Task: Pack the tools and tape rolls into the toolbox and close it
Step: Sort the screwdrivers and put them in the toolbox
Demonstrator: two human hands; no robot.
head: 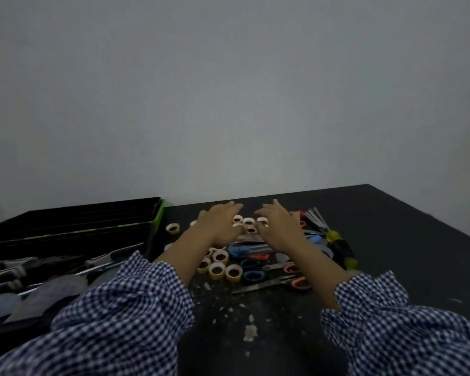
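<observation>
Both my hands reach over a pile on the black table. My left hand and my right hand lie on either side of a small cluster of tape rolls, fingers spread and touching the outer rolls. More yellow tape rolls lie nearer me under my left wrist, and one roll sits apart to the left. Scissors with blue handles and orange handles lie beside them. The open black toolbox with green trim stands at the left with tools inside.
A yellow-and-black screwdriver and a bundle of thin clear pieces lie right of the pile. Pale scraps litter the table's near side. A grey wall runs behind, and the table's right edge slants away.
</observation>
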